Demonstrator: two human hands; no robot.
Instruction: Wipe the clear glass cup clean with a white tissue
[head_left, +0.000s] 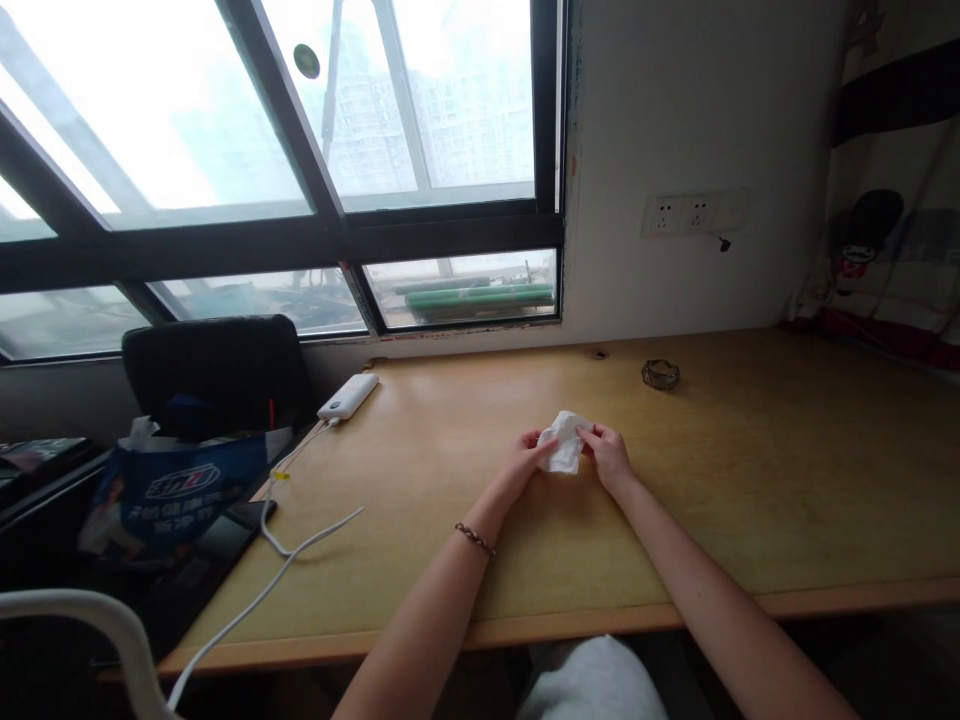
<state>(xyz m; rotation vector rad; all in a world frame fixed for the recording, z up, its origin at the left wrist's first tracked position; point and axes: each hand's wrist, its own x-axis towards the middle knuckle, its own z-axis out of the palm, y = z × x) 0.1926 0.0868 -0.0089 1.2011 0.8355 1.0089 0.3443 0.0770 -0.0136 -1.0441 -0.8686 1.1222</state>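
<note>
Between my two hands is a crumpled white tissue (562, 445), held a little above the wooden desk (420, 560). My left hand (527, 455) pinches its left side, with the thumb lying over the front. On the other side, my right hand (607, 455) grips the upper right edge between thumb and fingers. Most of the fingertips are hidden behind the tissue. A braided bracelet circles my left wrist.
A white power bank (349, 397) with a white cable (289, 560) lies along the desk's left edge. Farther back sits a dark ring-shaped object (661, 375). A blue bag (180, 500) and a black chair (217, 370) stand left of the desk.
</note>
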